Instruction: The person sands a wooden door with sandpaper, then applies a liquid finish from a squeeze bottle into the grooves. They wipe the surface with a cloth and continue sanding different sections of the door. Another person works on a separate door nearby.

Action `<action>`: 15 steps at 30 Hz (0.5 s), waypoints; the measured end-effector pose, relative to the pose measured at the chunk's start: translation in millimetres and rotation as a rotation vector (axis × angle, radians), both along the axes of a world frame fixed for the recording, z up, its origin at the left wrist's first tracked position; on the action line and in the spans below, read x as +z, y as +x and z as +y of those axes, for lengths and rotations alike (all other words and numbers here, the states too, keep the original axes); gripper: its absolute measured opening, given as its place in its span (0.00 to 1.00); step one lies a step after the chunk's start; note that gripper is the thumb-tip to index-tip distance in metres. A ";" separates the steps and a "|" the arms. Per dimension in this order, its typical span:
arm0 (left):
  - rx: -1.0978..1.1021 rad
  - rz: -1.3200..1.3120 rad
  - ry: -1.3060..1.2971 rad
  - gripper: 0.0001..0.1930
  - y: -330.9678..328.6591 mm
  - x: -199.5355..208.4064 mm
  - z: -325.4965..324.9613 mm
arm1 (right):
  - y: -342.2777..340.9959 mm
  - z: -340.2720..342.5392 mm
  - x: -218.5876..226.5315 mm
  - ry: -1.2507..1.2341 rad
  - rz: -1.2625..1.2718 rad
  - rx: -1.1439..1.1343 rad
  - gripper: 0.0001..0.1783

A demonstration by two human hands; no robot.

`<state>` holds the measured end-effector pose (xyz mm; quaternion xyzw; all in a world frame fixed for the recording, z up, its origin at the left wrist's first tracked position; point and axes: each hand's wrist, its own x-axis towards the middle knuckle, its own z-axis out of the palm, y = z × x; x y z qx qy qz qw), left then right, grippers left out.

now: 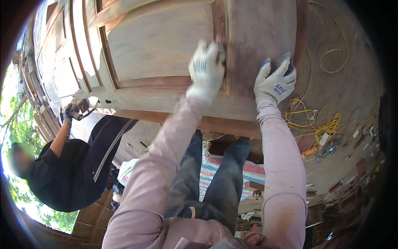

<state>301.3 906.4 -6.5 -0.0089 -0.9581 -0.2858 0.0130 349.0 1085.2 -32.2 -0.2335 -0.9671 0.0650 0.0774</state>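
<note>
A large wooden door (161, 45) with raised panels and mouldings lies flat in front of me, its surface patchy grey and brown. My left hand (206, 70), in a white glove and smeared by motion, is closed over a small dark thing at the moulding beside a panel. What that thing is, I cannot make out. Over the door's right end rests my right hand (275, 83), in a white glove with blue fingertips, its fingers spread and nothing held.
At left, a co-worker in dark clothes (70, 170) holds a power tool (81, 108) at the door's edge. Yellow cords (329, 126) lie coiled on the ground at right. A striped sheet (253, 174) and a brick-like block (253, 186) are near my legs.
</note>
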 end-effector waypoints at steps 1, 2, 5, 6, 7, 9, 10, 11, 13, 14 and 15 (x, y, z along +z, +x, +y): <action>-0.011 -0.057 0.033 0.09 31.5 6.4 -3.3 | 0.1 -0.2 -0.2 0.005 0.000 0.007 0.39; 0.008 -0.068 0.040 0.10 51.2 9.5 -5.7 | -0.2 -0.5 -0.1 0.009 -0.003 0.010 0.39; 0.105 -0.032 0.066 0.10 55.0 4.0 3.0 | -0.7 -0.5 0.8 0.030 -0.003 0.014 0.39; 0.149 -0.081 0.073 0.11 38.2 0.0 9.2 | -0.4 -0.7 1.2 0.032 -0.007 0.019 0.39; 0.200 0.013 0.067 0.10 15.3 -5.1 17.7 | -0.5 -0.6 1.1 0.028 0.010 0.021 0.39; 0.249 -0.004 0.079 0.10 -32.0 -10.8 34.5 | -0.7 -0.7 0.8 0.011 0.008 0.013 0.39; 0.259 -0.035 0.089 0.10 -43.3 -7.1 34.4 | -0.6 -1.0 0.6 0.025 0.011 0.014 0.39; 0.238 0.003 0.116 0.10 -51.9 -3.6 34.5 | -0.4 -0.9 1.0 0.017 -0.003 0.009 0.39; 0.057 0.028 0.115 0.17 -44.2 8.6 22.1 | 0.2 -1.2 2.2 -0.009 -0.004 0.002 0.38; -0.054 0.046 0.047 0.19 -35.4 13.0 12.7 | -0.2 -1.2 2.9 0.001 -0.017 -0.005 0.38; -0.141 -0.016 -0.053 0.21 -26.9 15.1 4.2 | -0.7 -1.3 3.8 0.014 -0.031 -0.007 0.38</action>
